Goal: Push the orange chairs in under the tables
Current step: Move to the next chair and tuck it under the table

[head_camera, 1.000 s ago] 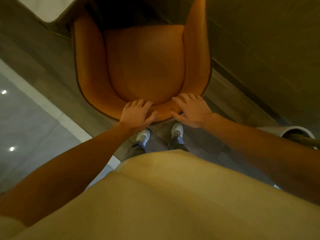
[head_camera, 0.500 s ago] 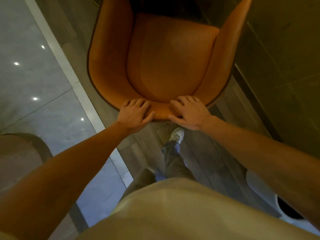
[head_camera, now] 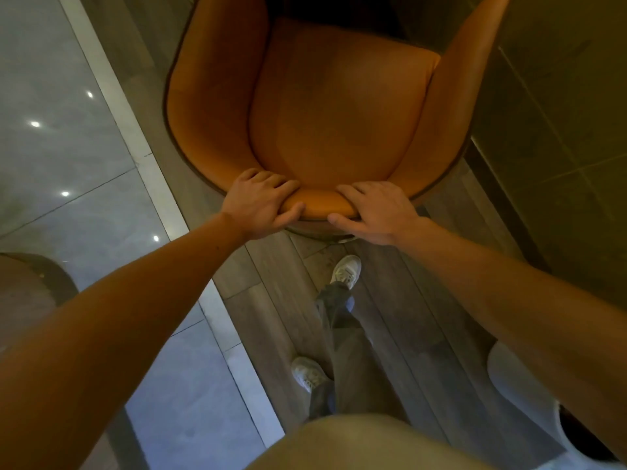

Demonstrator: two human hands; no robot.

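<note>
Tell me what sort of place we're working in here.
Likely a restaurant or hotel lounge. An upholstered orange tub chair, gripped at its backrest by the left hand and right hand, stands on wood-look planks beside polished stone tiles that mirror ceiling spotlights.

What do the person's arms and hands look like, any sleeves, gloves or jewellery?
The left forearm and right forearm are bare as far as the frame shows; no sleeve edge is visible. The left hand and right hand wear no gloves, and no watch, bracelet or ring shows. A plain beige top covers the torso.
</note>
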